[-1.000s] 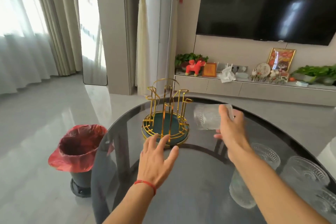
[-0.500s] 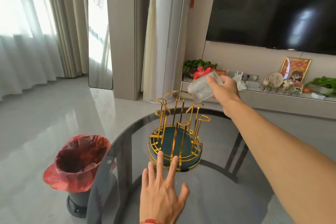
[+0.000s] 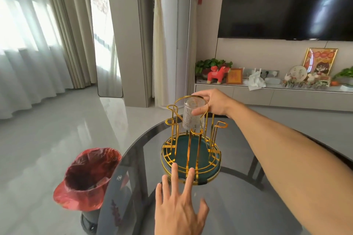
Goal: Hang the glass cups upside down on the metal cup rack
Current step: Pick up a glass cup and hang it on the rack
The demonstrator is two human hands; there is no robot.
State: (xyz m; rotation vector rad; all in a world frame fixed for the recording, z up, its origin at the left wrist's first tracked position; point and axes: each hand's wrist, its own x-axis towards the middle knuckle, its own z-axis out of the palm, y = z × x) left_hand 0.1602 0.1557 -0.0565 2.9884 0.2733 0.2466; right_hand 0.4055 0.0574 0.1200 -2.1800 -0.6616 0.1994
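Note:
A gold metal cup rack [image 3: 191, 150] with upright prongs and a round teal base stands on the dark glass table [image 3: 238, 206]. My right hand [image 3: 212, 102] grips a ribbed clear glass cup [image 3: 193, 115] by its bottom, mouth down, over a prong at the far side of the rack, under the top hoop. My left hand [image 3: 178, 208] lies flat and spread on the table, fingertips touching the near rim of the rack's base. No other cups show in view.
A bin with a red bag [image 3: 89, 177] stands on the floor left of the table. The table's curved edge runs just left of the rack. A TV cabinet with ornaments [image 3: 267, 89] lines the far wall.
My right hand has turned the glass from tilted above the rack to mouth-down and lowered it onto a far prong. My left hand has slid forward to the rack's base.

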